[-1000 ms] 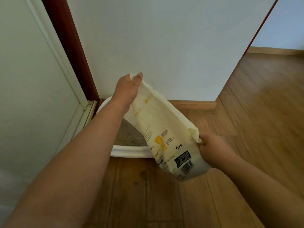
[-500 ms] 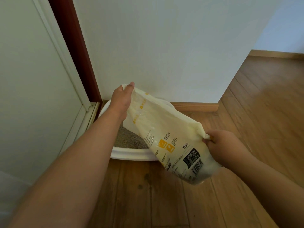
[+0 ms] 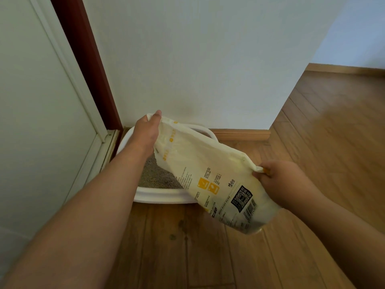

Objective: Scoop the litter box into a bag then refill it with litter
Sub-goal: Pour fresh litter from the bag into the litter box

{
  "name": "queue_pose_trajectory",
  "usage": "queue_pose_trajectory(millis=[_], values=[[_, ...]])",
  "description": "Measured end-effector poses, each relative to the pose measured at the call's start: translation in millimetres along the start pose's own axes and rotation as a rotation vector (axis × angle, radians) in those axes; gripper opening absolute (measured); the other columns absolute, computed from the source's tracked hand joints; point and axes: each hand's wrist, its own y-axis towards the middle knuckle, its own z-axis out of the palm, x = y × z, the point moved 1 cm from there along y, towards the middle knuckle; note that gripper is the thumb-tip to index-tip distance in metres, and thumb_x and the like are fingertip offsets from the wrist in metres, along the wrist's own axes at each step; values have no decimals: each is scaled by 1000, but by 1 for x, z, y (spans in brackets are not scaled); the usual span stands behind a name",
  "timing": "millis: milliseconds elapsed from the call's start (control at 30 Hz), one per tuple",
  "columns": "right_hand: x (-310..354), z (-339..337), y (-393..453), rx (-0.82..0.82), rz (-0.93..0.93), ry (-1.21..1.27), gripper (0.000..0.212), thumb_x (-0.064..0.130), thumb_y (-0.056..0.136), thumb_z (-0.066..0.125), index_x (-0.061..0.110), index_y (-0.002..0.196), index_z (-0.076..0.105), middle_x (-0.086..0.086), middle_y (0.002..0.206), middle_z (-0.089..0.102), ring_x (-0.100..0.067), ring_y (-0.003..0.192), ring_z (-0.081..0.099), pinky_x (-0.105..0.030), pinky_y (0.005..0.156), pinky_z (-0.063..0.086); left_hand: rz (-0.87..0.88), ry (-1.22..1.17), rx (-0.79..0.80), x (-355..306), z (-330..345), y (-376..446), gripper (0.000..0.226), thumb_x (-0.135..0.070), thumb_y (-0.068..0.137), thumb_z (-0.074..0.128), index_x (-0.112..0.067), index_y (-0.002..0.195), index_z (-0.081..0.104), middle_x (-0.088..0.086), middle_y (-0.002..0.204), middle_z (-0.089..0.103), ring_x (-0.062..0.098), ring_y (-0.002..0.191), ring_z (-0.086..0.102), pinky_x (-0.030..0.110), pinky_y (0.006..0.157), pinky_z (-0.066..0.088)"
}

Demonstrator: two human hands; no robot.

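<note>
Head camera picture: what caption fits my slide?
Two hands tilt a litter bag over the litter box.

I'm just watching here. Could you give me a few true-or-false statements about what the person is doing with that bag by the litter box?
1. Both hands hold the litter bag. True: left hand, right hand.
2. The litter box stands on a table. False: it is on the wooden floor.
3. Grey litter already lies in the box. True.
4. The bag is black. False: it is cream with yellow print.
</note>
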Motion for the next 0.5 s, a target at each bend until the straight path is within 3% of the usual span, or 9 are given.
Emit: queue_pose_trajectory(millis=[133, 300, 500], values=[[0, -1, -1, -1, 2, 3, 23, 33, 101, 52, 19, 98, 70, 2, 78, 65, -13, 72, 62, -27, 59, 50, -19, 36, -11, 6, -1, 5, 44, -56, 98, 57, -19, 121, 65, 1, 103, 71, 20, 93, 69, 35, 73, 55], [1, -3, -1, -7, 2, 23, 22, 33, 101, 53, 20, 96, 70, 3, 78, 66, -12, 70, 62, -24, 53, 44, -29, 49, -24, 11, 1, 12, 49, -58, 97, 57, -20, 127, 63, 1, 109, 70, 21, 97, 69, 35, 73, 56], [2, -8, 1, -8, 3, 19, 19, 36, 101, 54, 23, 96, 67, 4, 80, 66, -10, 71, 61, -22, 51, 41, -66, 63, -28, 19, -3, 19, 74, -74, 80, 58, -24, 134, 61, 2, 122, 70, 25, 107, 69, 50, 92, 58]])
